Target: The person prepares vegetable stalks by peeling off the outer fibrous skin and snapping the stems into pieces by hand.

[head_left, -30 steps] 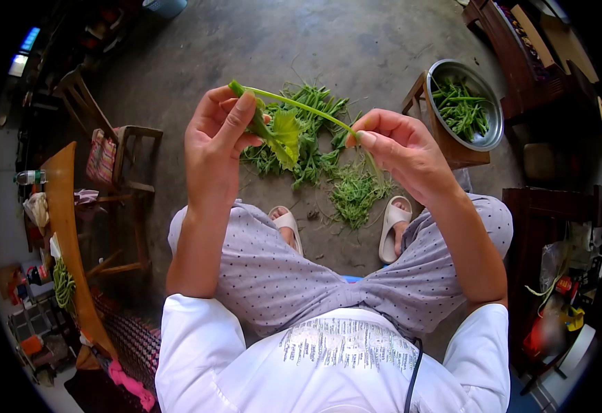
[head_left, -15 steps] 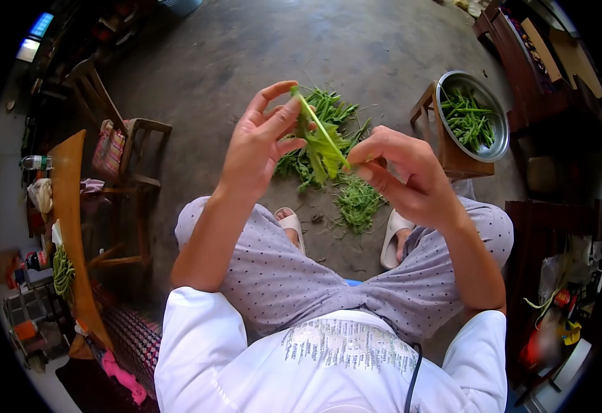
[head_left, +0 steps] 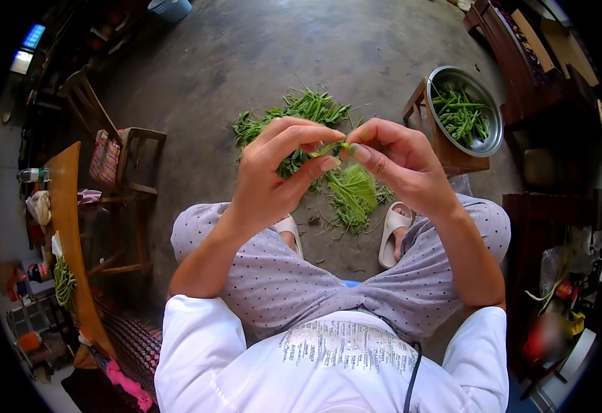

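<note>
My left hand (head_left: 280,165) and my right hand (head_left: 403,164) meet in front of me, fingertips almost touching. Between them is a thin green leafy stem (head_left: 332,147). The right thumb and forefinger pinch one end, while the left fingers close around the part beside it. A broad pale-green leaf (head_left: 353,187) hangs below the fingertips. On the floor beyond lies a pile of leafy greens (head_left: 315,107), partly hidden by the left hand. A smaller heap of thin green trimmings (head_left: 351,219) lies nearer, between my feet.
A metal basin (head_left: 495,131) of green stems rests on a wooden stool (head_left: 463,162) at the right. At the left stand a wooden chair (head_left: 127,141) and a table (head_left: 67,206) with a bottle (head_left: 34,175). A blue basket (head_left: 170,8) is at the back.
My hands have come together; the left dropped from the stem's upper end towards the right. The stretched-out stem is now bent between the fingertips, with its leaf hanging below.
</note>
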The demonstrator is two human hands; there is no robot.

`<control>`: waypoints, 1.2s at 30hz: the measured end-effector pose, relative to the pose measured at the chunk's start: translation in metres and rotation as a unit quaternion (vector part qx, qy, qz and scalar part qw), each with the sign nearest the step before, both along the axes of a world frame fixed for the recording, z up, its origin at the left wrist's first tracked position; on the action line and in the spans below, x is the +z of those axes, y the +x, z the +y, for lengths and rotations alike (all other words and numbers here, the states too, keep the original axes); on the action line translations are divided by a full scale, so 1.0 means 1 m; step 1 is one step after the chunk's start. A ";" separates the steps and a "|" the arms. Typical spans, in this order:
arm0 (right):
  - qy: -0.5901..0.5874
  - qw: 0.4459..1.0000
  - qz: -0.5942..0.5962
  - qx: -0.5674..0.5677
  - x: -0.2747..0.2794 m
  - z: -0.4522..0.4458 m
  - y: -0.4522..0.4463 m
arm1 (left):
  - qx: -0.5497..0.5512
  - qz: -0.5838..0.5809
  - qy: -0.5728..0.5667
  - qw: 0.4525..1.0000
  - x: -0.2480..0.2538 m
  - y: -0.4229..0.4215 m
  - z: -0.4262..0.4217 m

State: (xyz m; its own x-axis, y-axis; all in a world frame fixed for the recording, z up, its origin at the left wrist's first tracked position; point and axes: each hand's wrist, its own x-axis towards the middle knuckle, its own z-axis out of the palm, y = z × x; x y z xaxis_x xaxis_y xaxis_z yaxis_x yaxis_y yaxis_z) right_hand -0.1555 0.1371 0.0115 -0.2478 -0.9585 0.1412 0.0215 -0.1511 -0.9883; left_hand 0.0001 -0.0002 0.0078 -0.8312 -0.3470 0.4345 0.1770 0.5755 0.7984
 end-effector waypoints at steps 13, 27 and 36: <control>-0.025 0.967 0.222 -0.121 0.008 -0.001 0.019 | 0.052 0.017 0.186 0.981 -0.010 -0.003 0.015; 0.052 0.963 0.246 -0.094 0.000 0.001 0.011 | 0.038 0.072 0.342 0.936 -0.004 0.002 -0.010; 0.185 0.953 0.235 -0.052 -0.007 0.008 -0.016 | 0.060 0.155 0.393 0.904 0.007 0.014 -0.026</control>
State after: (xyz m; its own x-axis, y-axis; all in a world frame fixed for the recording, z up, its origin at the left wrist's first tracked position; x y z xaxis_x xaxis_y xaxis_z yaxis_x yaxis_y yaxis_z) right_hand -0.1711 0.1449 0.0042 -0.3370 -0.9379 -0.0821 -0.4332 0.2319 -0.8710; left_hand 0.0141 -0.0260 0.0145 -0.6474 -0.7300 0.2192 0.4356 -0.1183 0.8923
